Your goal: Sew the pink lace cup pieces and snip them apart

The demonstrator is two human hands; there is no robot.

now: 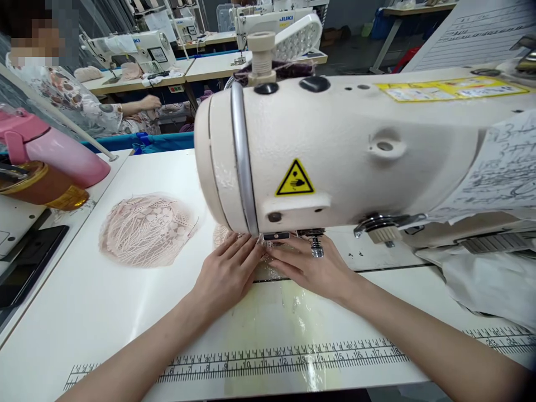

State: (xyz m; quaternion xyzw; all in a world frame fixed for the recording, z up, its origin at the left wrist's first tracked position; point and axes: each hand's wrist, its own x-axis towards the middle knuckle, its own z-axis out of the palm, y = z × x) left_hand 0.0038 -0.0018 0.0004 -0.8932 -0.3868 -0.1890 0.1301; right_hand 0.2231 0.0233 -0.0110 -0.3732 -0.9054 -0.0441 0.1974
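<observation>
A cream sewing machine (343,151) spans the view, and both hands rest on the bed below its head. My left hand (232,265) lies palm down with its fingers stretched out over a pale pink lace piece (219,235). From the other side, my right hand (314,267) reaches in flat, its fingers extended and its thumb apart, touching the lace near the needle area. The machine head and its presser parts hide some fingertips and most of that lace. Left of my left hand, another oval stack of pink lace (146,230) lies on the white table (167,318).
A printed ruler (268,360) runs along the table's front edge. At the left are a pink bottle (67,148), an amber cup (46,184) and a dark phone (31,265). White cloth (486,285) lies right. Another person (84,100) sits beyond, near more sewing machines.
</observation>
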